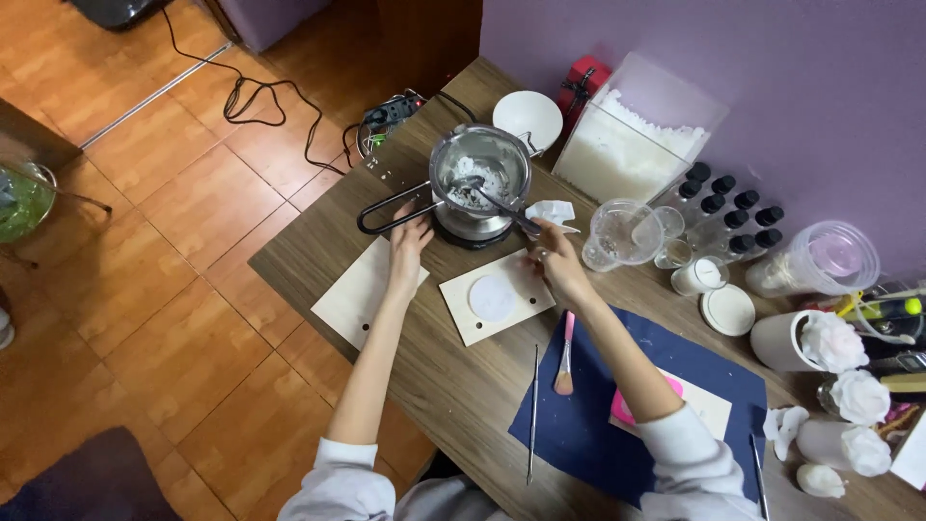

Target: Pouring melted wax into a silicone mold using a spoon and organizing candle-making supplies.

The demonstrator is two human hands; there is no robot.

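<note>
Purple wall (733,48), orange-brown tiled floor (164,270), wooden table (453,376), black cable (260,96) across floor.

Head camera, steep downward view over wooden table (453,386) (fairly high)

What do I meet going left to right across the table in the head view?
Blank wooden board → left hand on the pot handle → metal pot → right hand → clear measuring cup → white lid → white flowers.

Silver pot (479,174) with black handle (391,209), white wax flakes in clear box (632,135), navy mat (598,415), pink-handled brush (565,353), purple wall (772,68), pale wooden boards (359,294)
</note>
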